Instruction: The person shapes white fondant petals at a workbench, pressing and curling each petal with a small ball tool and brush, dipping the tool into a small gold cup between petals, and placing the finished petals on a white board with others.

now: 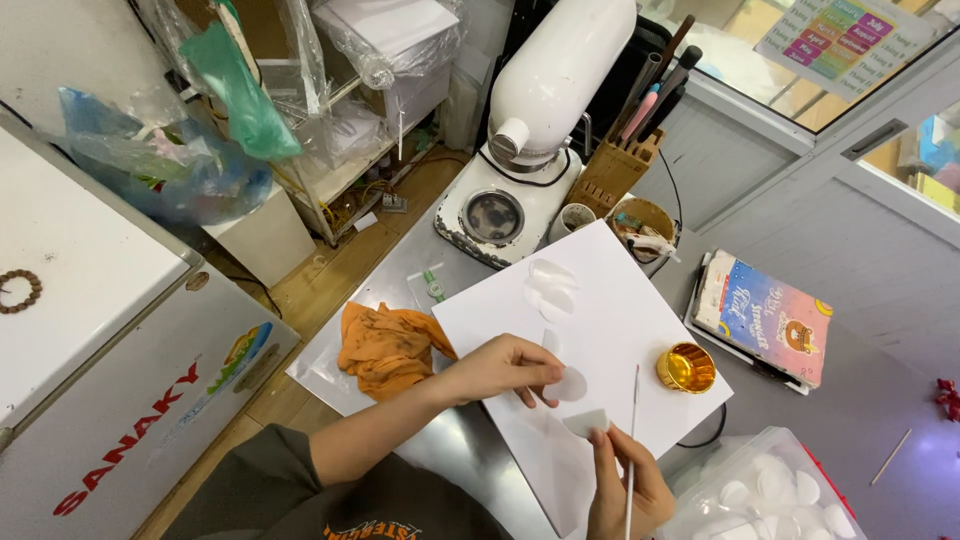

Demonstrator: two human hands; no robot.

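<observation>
My left hand [505,366] rests on a large white sheet [620,320] and pinches a thin round white petal [570,385] at its edge. My right hand [622,480] is just below it and holds a second white petal piece [586,421] at the fingertips, with a thin brush [633,420] running up between the fingers. Two or three more white petals [550,285] lie on the sheet near its far corner. A small gold cup [686,367] stands at the sheet's right edge.
An orange cloth [385,345] lies left of the sheet. Behind stand a white stand mixer [530,120], a wooden knife block [620,165] and a small bowl [642,222]. A colourful book [765,315] lies right, a clear box of white petals [765,495] lower right, a white chest freezer [90,330] left.
</observation>
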